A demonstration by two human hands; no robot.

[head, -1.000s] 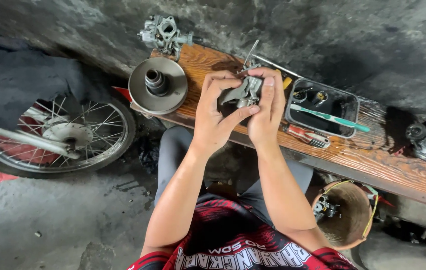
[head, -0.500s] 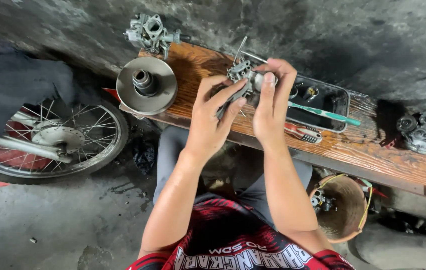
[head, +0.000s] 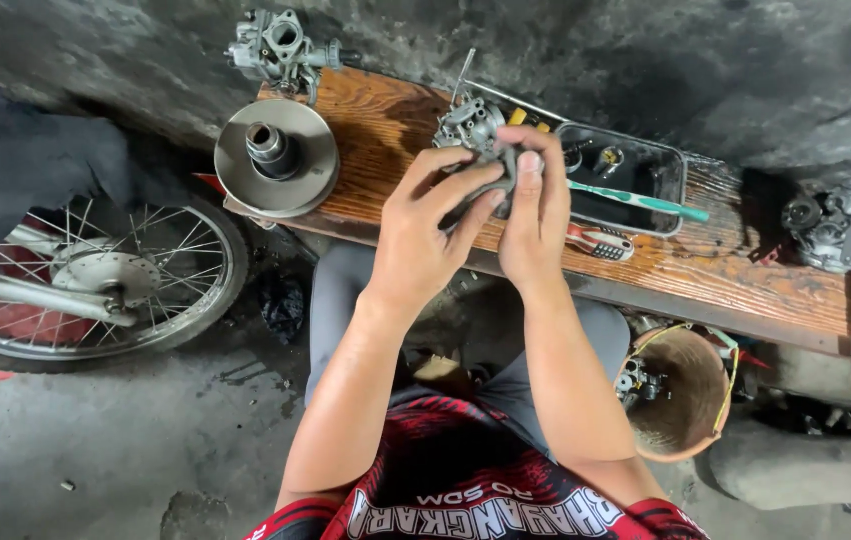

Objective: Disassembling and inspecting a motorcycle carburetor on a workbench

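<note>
Hands, left (head: 423,240) and right (head: 535,215), both clasping one grey carburettor (head: 473,132); two others nearby

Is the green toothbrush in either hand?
No. The green toothbrush lies across the black tray; both hands hold the carburetor.

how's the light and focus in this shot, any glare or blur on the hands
Head view: soft, even light, no hard shadows; sharp focus on the left hand, right hand and the grey metal part they hold. Faint sheen on the forearms and the wooden bench, no blown-out glare. The wall above stays dim; wide-angle bending shows towards the edges.
</note>
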